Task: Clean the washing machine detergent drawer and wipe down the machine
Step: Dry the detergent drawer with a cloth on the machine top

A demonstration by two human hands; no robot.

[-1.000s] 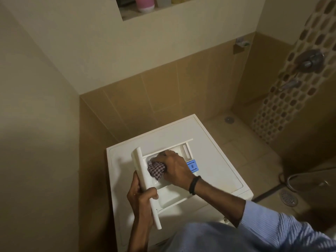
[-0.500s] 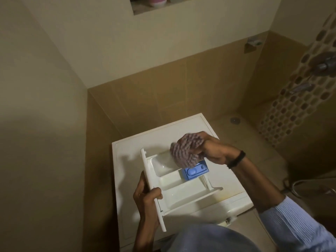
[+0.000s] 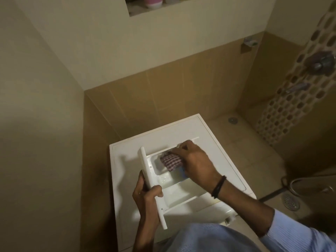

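Gripping the white detergent drawer [image 3: 181, 190] by its front panel with the left hand [image 3: 147, 194], a person holds it over the top of a washing machine [image 3: 123, 164] in a tiled bathroom.
The left fingers and thumb wrap around the panel's lower half. In the drawer's far compartment, a bunched checked cloth [image 3: 171, 160] is pressed down by the right hand [image 3: 196, 164], whose curled fingers clutch it. A blue insert [image 3: 183, 173] peeks out beneath that hand; a dark wristband [image 3: 218, 186] circles the wrist.

Smooth glossy white plastic drawer [image 3: 174, 186], woven checked cloth [image 3: 171, 161] (soft-looking), matt tiled wall [image 3: 163, 91], shiny metal tap [image 3: 322, 63].
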